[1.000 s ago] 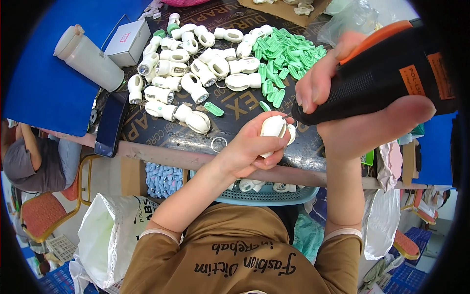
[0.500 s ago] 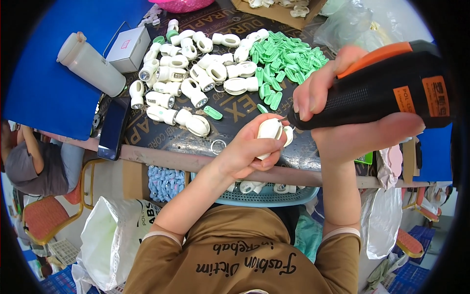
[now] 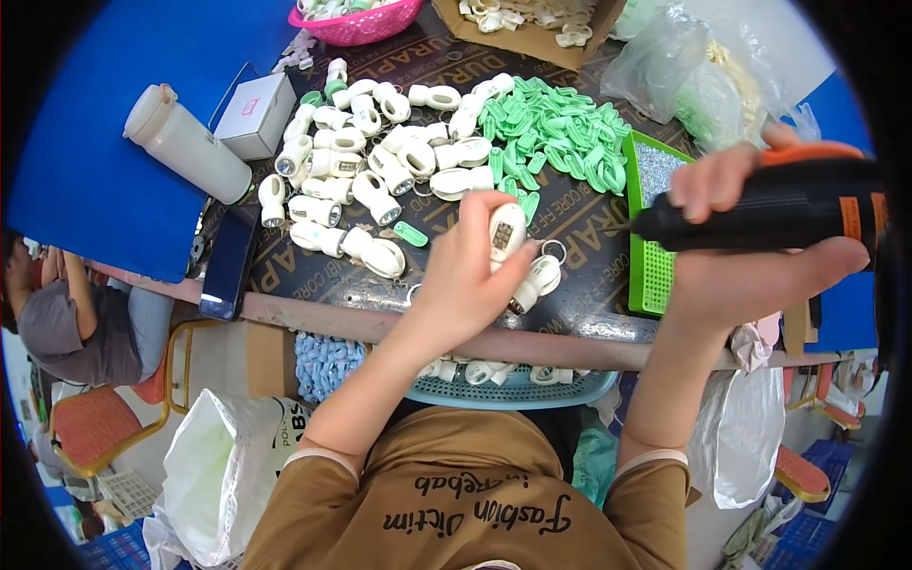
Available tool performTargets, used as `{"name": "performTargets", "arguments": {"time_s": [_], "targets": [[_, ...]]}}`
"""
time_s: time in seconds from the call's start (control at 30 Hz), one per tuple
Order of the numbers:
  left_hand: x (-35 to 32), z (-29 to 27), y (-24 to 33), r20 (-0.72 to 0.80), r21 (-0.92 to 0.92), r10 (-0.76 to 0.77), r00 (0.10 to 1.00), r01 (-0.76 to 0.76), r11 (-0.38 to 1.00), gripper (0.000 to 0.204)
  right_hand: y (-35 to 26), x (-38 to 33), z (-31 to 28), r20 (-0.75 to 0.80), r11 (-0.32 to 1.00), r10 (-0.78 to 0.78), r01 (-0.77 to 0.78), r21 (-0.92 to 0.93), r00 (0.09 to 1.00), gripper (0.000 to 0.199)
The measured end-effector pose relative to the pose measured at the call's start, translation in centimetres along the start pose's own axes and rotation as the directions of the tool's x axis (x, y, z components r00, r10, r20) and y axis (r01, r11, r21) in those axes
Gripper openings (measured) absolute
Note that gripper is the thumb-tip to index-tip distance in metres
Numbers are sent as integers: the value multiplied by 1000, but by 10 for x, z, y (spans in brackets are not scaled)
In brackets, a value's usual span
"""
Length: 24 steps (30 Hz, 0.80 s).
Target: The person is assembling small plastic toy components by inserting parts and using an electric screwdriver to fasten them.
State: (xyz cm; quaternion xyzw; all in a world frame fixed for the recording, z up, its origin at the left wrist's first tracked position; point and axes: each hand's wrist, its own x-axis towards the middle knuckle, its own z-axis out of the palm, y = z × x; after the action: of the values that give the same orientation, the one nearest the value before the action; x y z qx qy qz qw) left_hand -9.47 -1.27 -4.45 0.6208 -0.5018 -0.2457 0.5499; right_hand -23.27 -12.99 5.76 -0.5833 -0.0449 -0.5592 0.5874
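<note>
My left hand (image 3: 475, 275) is closed round a small white keychain flashlight (image 3: 506, 233), raised over the table's near part. Just right of those fingers is another white flashlight (image 3: 541, 275) with a metal ring. My right hand (image 3: 731, 209) grips a black and orange electric screwdriver (image 3: 760, 204). Its thin bit points left, apart from the flashlight. Several white flashlights (image 3: 380, 180) lie in a cluster beyond my left hand. A heap of small green plastic pieces (image 3: 560, 133) lies to their right, and one loose green piece (image 3: 410, 234) sits nearer me.
Partly behind the screwdriver stands a green tray (image 3: 650, 285) with small silvery parts. A pink basket (image 3: 366, 27), cardboard box (image 3: 527, 43) and clear plastic bags (image 3: 698, 71) are at the back. At left are a white bottle (image 3: 190, 147), white box (image 3: 255, 116) and phone (image 3: 230, 261).
The screwdriver has moved right, away from the flashlight it was touching. My left hand has risen slightly and shifted away from the table edge, and the green tray has come into sight.
</note>
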Motion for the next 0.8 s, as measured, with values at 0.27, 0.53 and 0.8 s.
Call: {"name": "performTargets", "arguments": {"time_s": [0.27, 0.53, 0.8], "targets": [[6, -17, 4, 337, 645, 211, 918, -388, 659, 22, -11, -10, -74, -372, 949, -40, -81, -306, 927, 76], [67, -30, -11, 195, 890, 93, 976, -216, 402, 26, 10, -15, -103, -379, 930, -36, -108, -352, 925, 68], [54, -28, 3, 200, 767, 1, 980, -158, 622, 31, 26, -23, -101, -422, 925, -70, -99, -366, 904, 67]]}}
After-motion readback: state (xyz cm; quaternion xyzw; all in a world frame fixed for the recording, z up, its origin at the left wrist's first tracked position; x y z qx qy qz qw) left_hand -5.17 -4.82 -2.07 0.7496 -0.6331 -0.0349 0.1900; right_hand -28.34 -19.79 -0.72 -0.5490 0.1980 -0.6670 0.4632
